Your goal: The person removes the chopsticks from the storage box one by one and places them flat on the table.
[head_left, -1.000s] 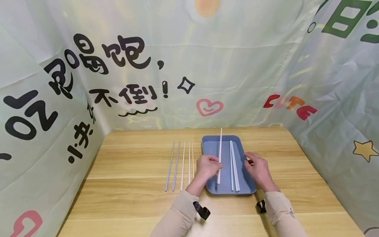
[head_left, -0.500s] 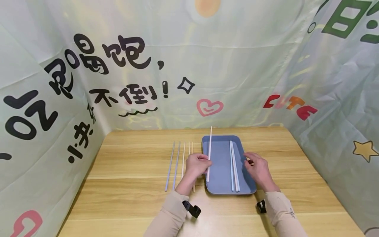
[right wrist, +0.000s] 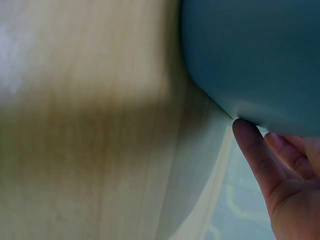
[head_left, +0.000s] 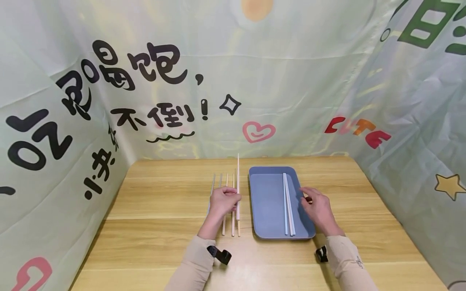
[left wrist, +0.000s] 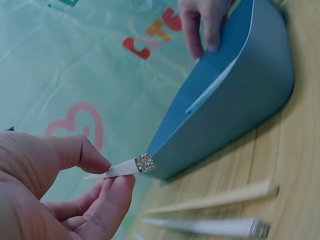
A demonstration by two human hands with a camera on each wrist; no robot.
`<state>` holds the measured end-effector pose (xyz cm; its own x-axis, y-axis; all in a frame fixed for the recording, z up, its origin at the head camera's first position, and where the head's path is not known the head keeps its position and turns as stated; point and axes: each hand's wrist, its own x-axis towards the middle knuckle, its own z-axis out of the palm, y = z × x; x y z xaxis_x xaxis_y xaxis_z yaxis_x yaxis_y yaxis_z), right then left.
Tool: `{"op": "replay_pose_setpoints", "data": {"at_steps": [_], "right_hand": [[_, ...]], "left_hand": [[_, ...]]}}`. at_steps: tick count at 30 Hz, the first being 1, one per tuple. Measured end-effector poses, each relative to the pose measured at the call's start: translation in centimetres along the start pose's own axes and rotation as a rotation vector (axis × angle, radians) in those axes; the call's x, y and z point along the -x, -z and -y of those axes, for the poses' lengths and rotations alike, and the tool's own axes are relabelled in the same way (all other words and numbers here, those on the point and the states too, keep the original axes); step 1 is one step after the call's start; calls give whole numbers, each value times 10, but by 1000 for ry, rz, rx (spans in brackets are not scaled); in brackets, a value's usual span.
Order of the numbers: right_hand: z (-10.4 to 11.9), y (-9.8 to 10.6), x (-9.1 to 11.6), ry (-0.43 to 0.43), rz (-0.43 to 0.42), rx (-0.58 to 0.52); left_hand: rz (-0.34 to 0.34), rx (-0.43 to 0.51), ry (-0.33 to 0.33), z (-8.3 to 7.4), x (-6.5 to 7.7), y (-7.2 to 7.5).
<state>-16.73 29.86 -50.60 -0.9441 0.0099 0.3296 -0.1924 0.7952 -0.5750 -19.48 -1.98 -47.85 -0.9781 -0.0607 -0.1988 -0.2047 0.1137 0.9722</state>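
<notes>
My left hand (head_left: 222,202) pinches a pale pinkish-white chopstick (head_left: 238,173) between thumb and fingers, above the row of chopsticks on the table. In the left wrist view the end of the held chopstick (left wrist: 122,168) is glittery. Beneath the hand lie pale chopsticks (head_left: 233,226) and bluish ones (head_left: 213,184), partly hidden by it. My right hand (head_left: 316,205) rests against the right side of the blue-grey tray (head_left: 267,206). In the right wrist view its fingertips (right wrist: 245,131) touch the tray. Inside the tray, several light-blue and whitish chopsticks (head_left: 289,206) lie close together.
The wooden table (head_left: 156,242) carries the tray and the loose chopsticks. Printed cloth (head_left: 204,76) hangs behind the table and along both sides. Each wrist wears a black camera mount, such as the left mount (head_left: 219,254).
My left hand has moved left from over the tray with the chopstick in its pinch, and is now above the table row. The right hand and tray have stayed in place.
</notes>
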Motion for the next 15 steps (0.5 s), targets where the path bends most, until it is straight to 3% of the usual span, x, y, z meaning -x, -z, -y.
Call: {"op": "replay_pose_setpoints", "data": {"at_steps": [15], "right_hand": [[0,2,1,-41,33,13]], "left_hand": [[-100,-37,32,19,-7,53]]}}
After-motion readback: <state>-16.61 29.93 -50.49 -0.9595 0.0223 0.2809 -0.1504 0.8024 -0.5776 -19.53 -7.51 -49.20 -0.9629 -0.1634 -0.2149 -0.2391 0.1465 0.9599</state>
